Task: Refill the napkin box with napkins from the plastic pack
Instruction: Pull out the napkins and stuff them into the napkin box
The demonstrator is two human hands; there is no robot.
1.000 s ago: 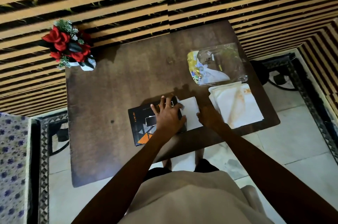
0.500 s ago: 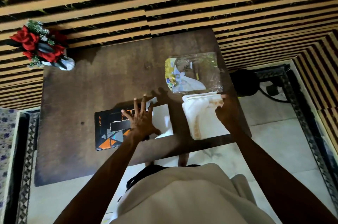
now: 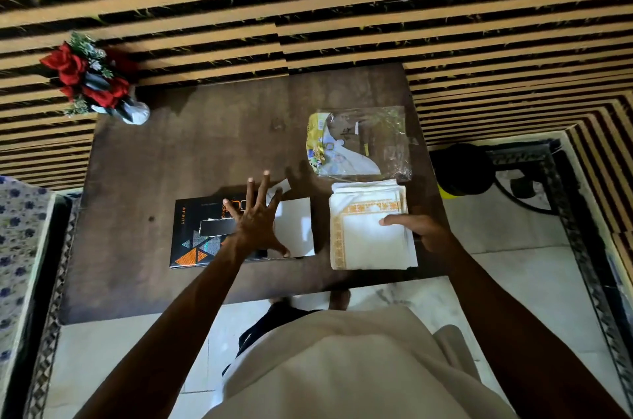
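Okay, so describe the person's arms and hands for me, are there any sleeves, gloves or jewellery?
Both forearms are bare right up to the frame edge, so no sleeves show. The left hand and right hand have no gloves, and I can see no rings, watch or bracelets. Fingernails look short and unpainted. Below the arms, the person wears a cream-coloured garment.

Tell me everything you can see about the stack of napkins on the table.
The stack of napkins is white, square, paper-like, with an orange patterned border along its left and top. Its layers are slightly fanned at the edges. It lies flat near the table's front right edge, just in front of the plastic pack. The right hand rests on its right side, thumb on top.
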